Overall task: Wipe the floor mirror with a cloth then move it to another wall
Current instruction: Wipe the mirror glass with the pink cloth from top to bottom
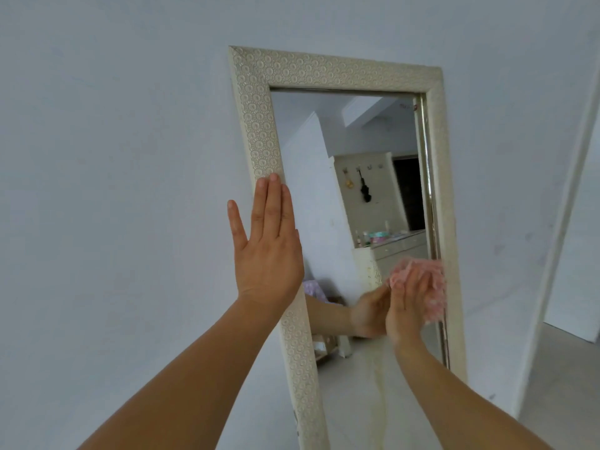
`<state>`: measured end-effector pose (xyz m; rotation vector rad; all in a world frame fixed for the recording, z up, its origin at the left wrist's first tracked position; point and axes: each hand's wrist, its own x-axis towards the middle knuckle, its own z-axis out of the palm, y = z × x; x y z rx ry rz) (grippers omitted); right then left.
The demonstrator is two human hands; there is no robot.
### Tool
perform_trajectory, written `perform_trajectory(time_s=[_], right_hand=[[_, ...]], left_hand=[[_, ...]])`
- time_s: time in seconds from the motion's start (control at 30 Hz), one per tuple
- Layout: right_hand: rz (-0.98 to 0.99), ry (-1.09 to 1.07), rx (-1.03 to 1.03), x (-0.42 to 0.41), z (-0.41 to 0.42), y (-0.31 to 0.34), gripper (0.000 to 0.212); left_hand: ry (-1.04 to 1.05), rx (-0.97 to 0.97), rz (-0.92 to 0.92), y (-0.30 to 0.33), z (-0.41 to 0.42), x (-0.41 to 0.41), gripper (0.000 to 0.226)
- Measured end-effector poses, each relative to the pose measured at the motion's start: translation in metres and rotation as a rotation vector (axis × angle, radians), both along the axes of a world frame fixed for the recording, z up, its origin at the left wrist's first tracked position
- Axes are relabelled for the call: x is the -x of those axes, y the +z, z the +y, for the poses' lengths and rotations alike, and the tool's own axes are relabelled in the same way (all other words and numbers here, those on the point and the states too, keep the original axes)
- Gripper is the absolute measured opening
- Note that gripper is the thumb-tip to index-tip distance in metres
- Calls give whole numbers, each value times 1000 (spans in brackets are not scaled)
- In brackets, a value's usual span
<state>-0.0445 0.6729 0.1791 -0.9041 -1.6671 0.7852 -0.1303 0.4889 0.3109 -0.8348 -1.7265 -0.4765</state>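
Observation:
A tall floor mirror (328, 73) with a cream patterned frame leans against a white wall. My left hand (268, 248) lies flat with straight fingers on the left side of the frame. My right hand (409, 300) presses a pink fluffy cloth (428, 284) against the glass near the right edge of the frame; this hand is motion-blurred. The glass reflects my right hand and forearm. The mirror's bottom is out of view.
A white wall (113, 157) spreads to the left of the mirror. On the right is a doorway opening (571, 254) with pale floor beyond it. The glass reflects a cabinet with hooks and a counter with small items.

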Motion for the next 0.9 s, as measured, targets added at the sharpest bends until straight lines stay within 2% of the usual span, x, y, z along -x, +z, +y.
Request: perform_trajectory(time_s=[0.1,0.17,0.23,0.37,0.5,0.6,0.63,0.73,0.8,0.9], right_hand=[[-24,23,-216,15,-10,43,60],[-146,28,-263,25,-29,85,54],[-171,55,-309,39,-46,116,54],[-171,67,-414,46,-60,111,53],[-189,8,-323,31,-58,42,63],[-87,-9,-63,12,-61,-18,91],[-58,-17,18,8,-59,-34,94],[-34,-55,202,3,-59,-59,74],[7,-64,252,8,-65,-45,65],[-25,40,89,21,-80,8,60]], left_hand=[[-25,-3,-11,-4,1,-2,63],[-38,-1,-26,-7,0,-3,63],[-48,6,-35,-9,-1,-3,60],[-64,10,-26,-12,-4,-1,56],[-88,10,0,-18,-5,1,63],[-90,21,13,-23,-8,2,65],[-96,19,13,-23,-9,2,65],[-109,35,20,-27,-12,1,65],[-120,41,30,-29,-14,1,63],[-151,57,13,-30,-17,2,61]])
